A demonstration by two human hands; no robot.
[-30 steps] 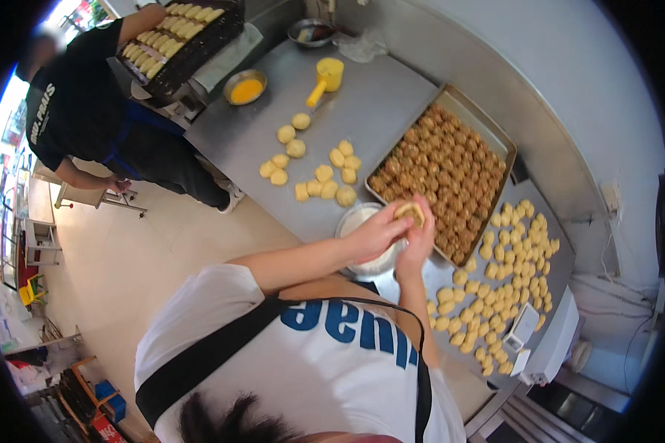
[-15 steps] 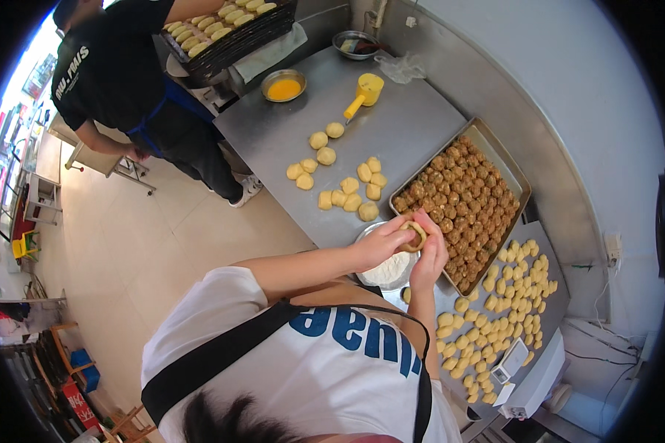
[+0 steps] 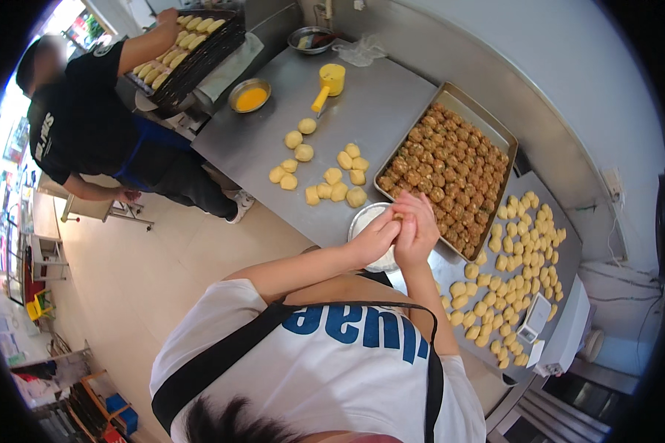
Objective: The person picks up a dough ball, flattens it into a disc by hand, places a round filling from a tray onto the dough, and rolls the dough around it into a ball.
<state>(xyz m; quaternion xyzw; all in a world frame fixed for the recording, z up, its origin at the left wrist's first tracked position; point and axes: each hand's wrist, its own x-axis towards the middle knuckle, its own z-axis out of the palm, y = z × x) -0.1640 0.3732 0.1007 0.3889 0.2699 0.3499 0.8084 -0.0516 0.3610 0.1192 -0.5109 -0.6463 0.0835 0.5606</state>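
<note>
My left hand (image 3: 374, 239) and my right hand (image 3: 417, 235) are pressed together around a piece of yellow dough (image 3: 398, 216). Only a small bit of it shows between the fingers; the rest is hidden. Below them, partly covered, is a metal bowl of white flour (image 3: 357, 221). Just beyond my right hand lies a metal tray (image 3: 488, 127) filled with rows of brown meat-filling balls (image 3: 451, 173). Several rounded dough balls (image 3: 303, 153) and small dough lumps (image 3: 338, 191) sit on the steel table ahead of my left hand.
Many small dough pieces (image 3: 495, 295) cover the table at right, beside a small white scale (image 3: 535, 319). Farther off stand a yellow scoop (image 3: 332, 80), a bowl of orange-yellow liquid (image 3: 251, 97) and a bowl with brushes (image 3: 310, 40). A co-worker (image 3: 89, 118) touches a tray of shaped dough (image 3: 171, 59).
The dough showed a round, cup-like opening between my hands; now my fingers have closed over it. My view has shifted, and the co-worker's arm over the far tray shows more fully.
</note>
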